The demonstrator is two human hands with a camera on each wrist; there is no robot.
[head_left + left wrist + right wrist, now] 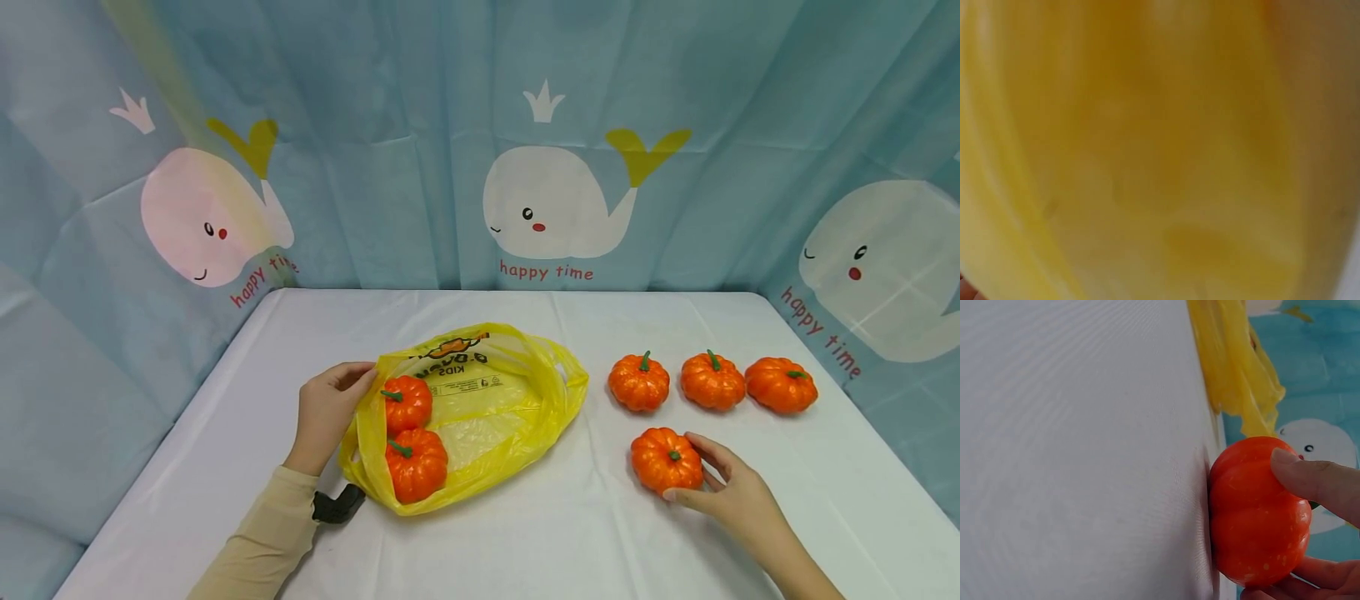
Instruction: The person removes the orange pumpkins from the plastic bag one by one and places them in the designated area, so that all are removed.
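A yellow plastic bag [517, 450] lies on the table with its mouth spread wide. Two small orange pumpkins, an upper one [411, 406] and a lower one [420, 471], sit inside at its left. My left hand [330, 412] pinches the bag's left rim; in the left wrist view the blurred yellow plastic [1147, 156] fills most of the picture. To the right of the bag, my right hand [738, 492] grips another orange pumpkin [663, 461] between thumb and fingers. The right wrist view shows this pumpkin [1257, 519] against the tabletop, with the thumb on its side.
Behind the right hand stand three more pumpkins in a row: left [639, 384], middle [712, 382] and right [782, 386]. A black object [339, 505] is by the left wrist. A blue curtain [375, 217] with printed whales hangs behind the white-covered table [525, 550].
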